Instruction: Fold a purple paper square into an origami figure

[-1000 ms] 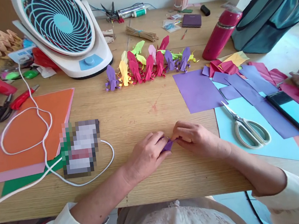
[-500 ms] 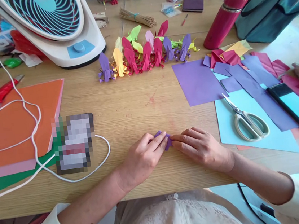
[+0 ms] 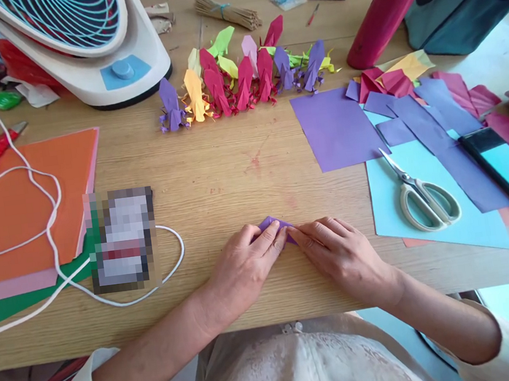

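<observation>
A small folded piece of purple paper (image 3: 269, 221) lies on the table in front of me, mostly covered by my fingers. My left hand (image 3: 250, 258) holds it down, the fingertips pressed on its top face. At its right corner my right hand (image 3: 338, 248) grips the edge, thumb and fingers drawn together. The two hands nearly meet over the paper. Its lower folds are hidden under the fingers.
Folded paper figures (image 3: 244, 86) stand at the back. To the right lie purple sheets (image 3: 337, 131), scissors (image 3: 427, 200) on light blue paper (image 3: 392, 217), and a dark phone (image 3: 505, 169). A fan (image 3: 124, 76), orange paper (image 3: 15, 207) and a white cable (image 3: 182, 249) are on the left.
More of the purple paper's upper edge shows, and it looks wider between my hands. My right hand's fingertips have shifted slightly on its right corner. The whole view has tilted down a little.
</observation>
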A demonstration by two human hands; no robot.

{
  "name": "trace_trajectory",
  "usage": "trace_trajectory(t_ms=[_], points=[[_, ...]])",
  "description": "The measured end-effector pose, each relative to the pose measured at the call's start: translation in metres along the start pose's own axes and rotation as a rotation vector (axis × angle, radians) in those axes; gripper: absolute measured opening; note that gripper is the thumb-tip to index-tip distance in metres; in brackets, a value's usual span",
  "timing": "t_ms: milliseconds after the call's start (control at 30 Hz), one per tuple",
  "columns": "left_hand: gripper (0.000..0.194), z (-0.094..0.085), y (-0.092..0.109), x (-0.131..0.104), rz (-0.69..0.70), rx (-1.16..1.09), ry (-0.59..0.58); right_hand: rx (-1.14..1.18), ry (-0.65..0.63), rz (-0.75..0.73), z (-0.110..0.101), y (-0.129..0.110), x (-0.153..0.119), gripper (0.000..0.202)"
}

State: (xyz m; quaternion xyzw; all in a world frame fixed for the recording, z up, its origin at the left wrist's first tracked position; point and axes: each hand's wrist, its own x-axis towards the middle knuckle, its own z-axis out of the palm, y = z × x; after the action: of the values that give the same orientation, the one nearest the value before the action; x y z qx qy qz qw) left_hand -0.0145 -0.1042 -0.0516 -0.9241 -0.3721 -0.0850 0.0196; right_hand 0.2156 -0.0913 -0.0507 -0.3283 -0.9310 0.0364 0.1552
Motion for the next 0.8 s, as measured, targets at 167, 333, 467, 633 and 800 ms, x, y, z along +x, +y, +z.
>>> trace_trajectory(t_ms=[167, 333, 467, 633, 800], points=[[0.042, 0.004, -0.008, -0.005, 0.039, -0.127, 0.113, -0.015, 0.025, 0.047, 0.004, -0.001, 0.002, 0.026], [0.04, -0.002, -0.016, -0.005, 0.118, -0.136, 0.118, 0.002, 0.038, 0.044, 0.005, 0.0, 0.001, 0.025], [0.038, -0.009, -0.017, -0.002, 0.135, -0.095, 0.091, 0.024, 0.02, 0.03, 0.004, 0.001, 0.001, 0.032], [0.034, -0.008, -0.018, 0.001, 0.112, -0.158, 0.106, 0.068, 0.032, 0.041, 0.003, 0.001, 0.003, 0.029], [0.02, -0.003, -0.022, 0.003, -0.056, -0.406, 0.157, 0.198, 0.092, 0.103, 0.003, 0.002, 0.006, 0.022]])
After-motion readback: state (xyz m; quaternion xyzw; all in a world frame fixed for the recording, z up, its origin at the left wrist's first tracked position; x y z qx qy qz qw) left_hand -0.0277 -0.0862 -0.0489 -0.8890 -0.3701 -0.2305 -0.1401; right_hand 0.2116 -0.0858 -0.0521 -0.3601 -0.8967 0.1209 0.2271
